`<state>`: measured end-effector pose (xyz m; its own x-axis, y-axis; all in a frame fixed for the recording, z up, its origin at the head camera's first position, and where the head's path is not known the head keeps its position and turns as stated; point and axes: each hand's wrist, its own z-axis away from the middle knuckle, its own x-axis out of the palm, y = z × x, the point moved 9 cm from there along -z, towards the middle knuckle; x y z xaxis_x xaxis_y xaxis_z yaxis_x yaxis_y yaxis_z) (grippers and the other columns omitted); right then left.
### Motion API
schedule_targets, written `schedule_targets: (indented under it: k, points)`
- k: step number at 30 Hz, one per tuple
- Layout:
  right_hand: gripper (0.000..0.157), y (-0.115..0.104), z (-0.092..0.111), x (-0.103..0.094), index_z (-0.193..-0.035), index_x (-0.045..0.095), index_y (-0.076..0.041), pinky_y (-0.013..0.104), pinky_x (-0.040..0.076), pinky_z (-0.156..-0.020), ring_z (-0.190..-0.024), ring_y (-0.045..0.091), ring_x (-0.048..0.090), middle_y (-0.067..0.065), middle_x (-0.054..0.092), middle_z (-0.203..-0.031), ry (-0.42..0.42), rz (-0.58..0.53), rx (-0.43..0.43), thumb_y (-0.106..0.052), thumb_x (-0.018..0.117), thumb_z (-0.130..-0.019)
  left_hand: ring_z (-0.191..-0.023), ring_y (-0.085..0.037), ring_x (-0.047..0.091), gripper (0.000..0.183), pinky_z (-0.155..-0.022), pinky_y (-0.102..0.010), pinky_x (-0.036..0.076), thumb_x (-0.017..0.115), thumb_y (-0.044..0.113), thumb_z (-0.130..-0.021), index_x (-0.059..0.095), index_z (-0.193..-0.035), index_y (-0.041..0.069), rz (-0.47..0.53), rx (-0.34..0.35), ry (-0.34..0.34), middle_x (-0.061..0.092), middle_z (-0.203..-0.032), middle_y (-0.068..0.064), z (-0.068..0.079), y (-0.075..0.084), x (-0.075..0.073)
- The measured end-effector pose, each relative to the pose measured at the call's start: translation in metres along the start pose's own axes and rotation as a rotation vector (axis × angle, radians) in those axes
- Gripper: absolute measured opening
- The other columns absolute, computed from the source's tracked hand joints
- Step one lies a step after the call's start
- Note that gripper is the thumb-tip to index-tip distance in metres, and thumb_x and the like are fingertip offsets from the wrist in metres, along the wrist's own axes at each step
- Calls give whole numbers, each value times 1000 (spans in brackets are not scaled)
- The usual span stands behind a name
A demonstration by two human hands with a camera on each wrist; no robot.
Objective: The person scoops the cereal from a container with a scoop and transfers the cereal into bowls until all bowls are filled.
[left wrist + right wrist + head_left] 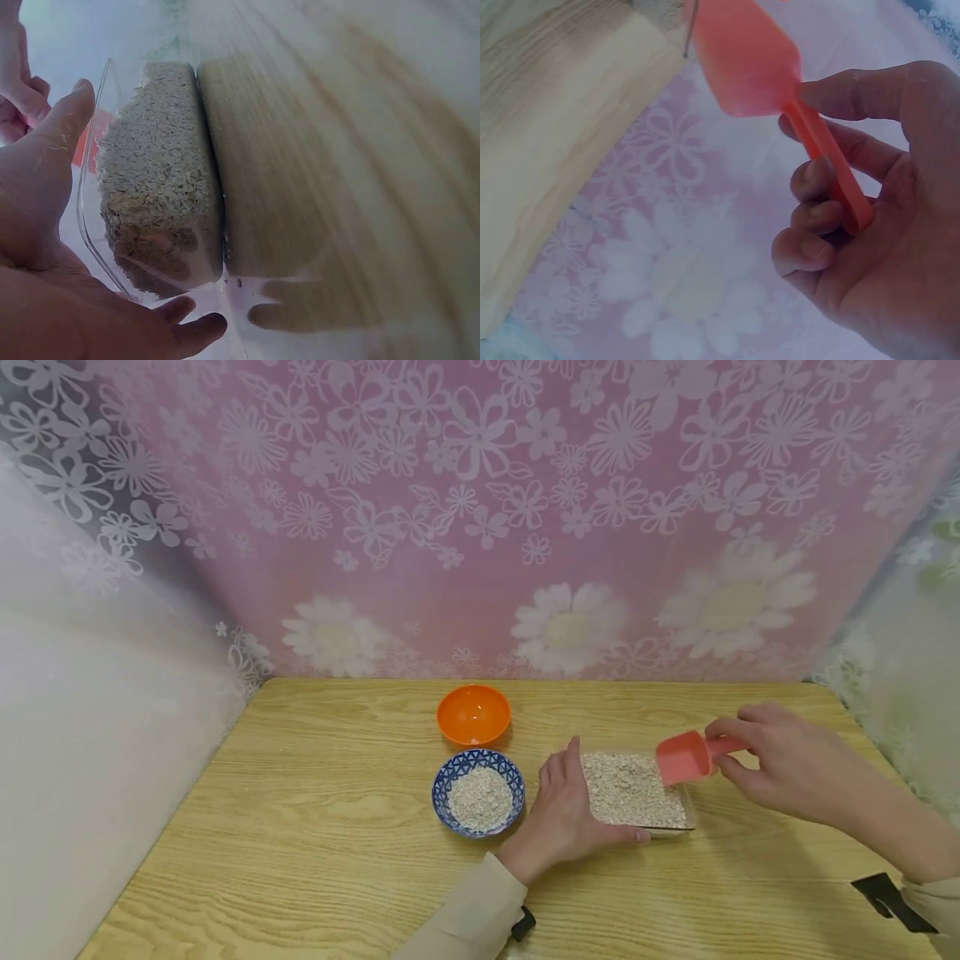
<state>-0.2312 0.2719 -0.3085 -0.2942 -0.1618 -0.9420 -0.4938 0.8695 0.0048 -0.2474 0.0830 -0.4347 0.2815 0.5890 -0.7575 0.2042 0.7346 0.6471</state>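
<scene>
My right hand (787, 764) grips the handle of a pink-red scoop (746, 60), fingers curled around it in the right wrist view. The scoop's front edge overlaps the right end of a clear rectangular container (85, 191) filled with pale, oat-like flakes (630, 785). No flakes show in the scoop's visible bowl. Against the container's left end rests my left hand (558, 810), its fingers and thumb spread nearly straight along the walls. Just left of that hand stands a blue-and-white patterned bowl (441, 806) with similar flakes inside.
An orange bowl (474, 714) stands directly behind the patterned bowl, with no contents showing. Everything is on a light wood-grain table (300, 793). A pink floral curtain (450, 527) hangs along the table's back edge, with pale sheets at both sides.
</scene>
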Motion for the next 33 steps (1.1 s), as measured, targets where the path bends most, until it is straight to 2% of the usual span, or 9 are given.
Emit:
schedule_targets:
  k: [5, 12, 21, 26, 28, 33]
  points:
    - [19, -6, -9, 5, -102, 76, -13, 24, 33, -53, -63, 9, 40, -6, 55, -75, -132, 23, 56, -18, 77, -83, -153, -29, 29, 138, -121, -46, 38, 83, 72, -68, 1, -166, 22, 24, -27, -40, 27, -166, -10, -2, -4, 4]
    - [22, -9, -17, 13, -106, 75, -12, 26, 34, -51, -63, 11, 42, -2, 59, -78, -210, 23, 86, -20, 74, -85, -152, -29, 32, 137, -120, -48, 38, 82, 73, -68, 0, -166, 23, 40, -47, -68, 27, -167, -7, -4, -7, 5]
    - [18, -7, -20, 24, -100, 74, -13, 28, 38, -54, -65, 11, 49, -1, 61, -78, -193, -55, 100, -17, 75, -83, -152, -29, 33, 137, -121, -49, 37, 83, 74, -67, 1, -166, 25, 48, -60, -72, 28, -167, -6, -4, -8, 3]
    - [16, -3, -18, 34, -100, 73, -14, 32, 47, -59, -72, 14, 60, -2, 66, -84, -177, -143, 95, -17, 78, -84, -152, -29, 33, 137, -120, -49, 37, 83, 73, -67, 1, -166, 26, 57, -62, -73, 28, -167, -6, -4, -8, 4]
    - [16, 0, -15, 38, -100, 73, -15, 31, 48, -61, -74, 11, 61, -3, 68, -87, -160, -196, 82, -17, 79, -85, -151, -29, 33, 137, -121, -49, 37, 83, 73, -67, 2, -166, 25, 56, -62, -73, 29, -167, -6, -4, -8, 4]
    - [18, 11, -3, 50, -105, 73, -17, 23, 44, -60, -73, -3, 54, -7, 70, -92, -124, -309, 74, -15, 79, -88, -152, -29, 33, 137, -121, -48, 37, 83, 73, -67, 1, -166, 25, 37, -64, -75, 29, -167, -7, -4, -7, 6]
